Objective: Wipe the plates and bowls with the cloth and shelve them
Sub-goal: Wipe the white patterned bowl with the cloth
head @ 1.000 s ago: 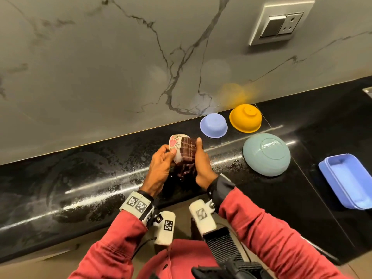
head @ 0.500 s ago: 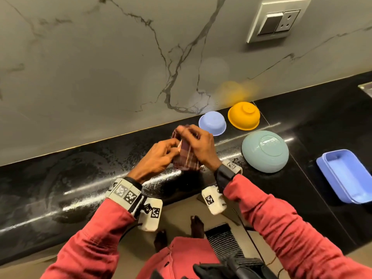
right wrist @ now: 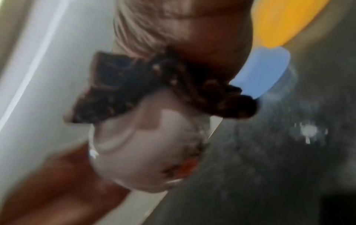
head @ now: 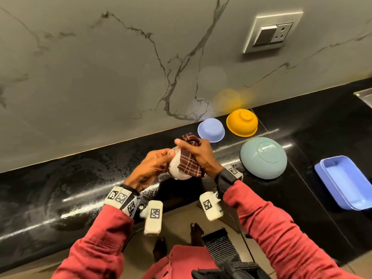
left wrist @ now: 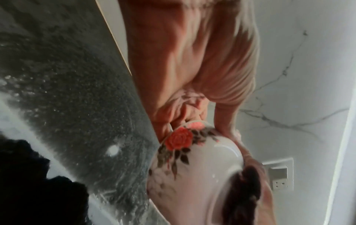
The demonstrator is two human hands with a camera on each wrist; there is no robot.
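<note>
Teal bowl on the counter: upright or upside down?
Upside down. The head view shows the teal bowl resting rim-down on the counter, its round base ring facing up.

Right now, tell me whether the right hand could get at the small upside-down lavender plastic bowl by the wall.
Probably yes. The right hand is just in front of the lavender bowl, with nothing between them, but it grips the checked maroon cloth against the white floral bowl, so it must let go first.

A home kitchen: a polished black stone bench (head: 80,190) runs under a grey veined marble wall (head: 100,77) with a switch-and-socket plate (head: 271,33), and plastic bowls (head: 241,122) sit upturned on it.
</note>
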